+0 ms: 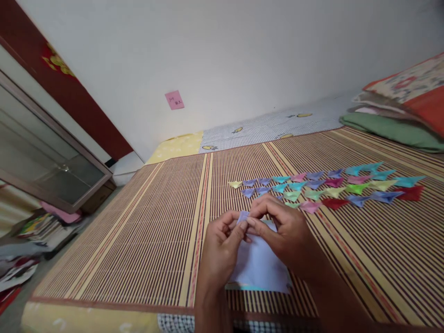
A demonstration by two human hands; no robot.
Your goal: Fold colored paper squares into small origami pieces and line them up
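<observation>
Beneath the person's two hands, a stack of paper sheets (262, 268) lies on the striped mat (156, 231); just above it, the left hand (222, 243) and right hand (286, 226) pinch a small folded lavender paper (243, 216) between thumbs and fingertips, the two thumbs close together; beyond the hands, folded paper pieces (335, 193) in many colours sit in rows on the mat, and farthest, a pink note (174, 100) is on the white wall (243, 60)

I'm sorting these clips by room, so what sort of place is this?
Probably a bedroom: a striped mat lies over patterned bedding, with stacked pillows or cushions by the wall.
</observation>
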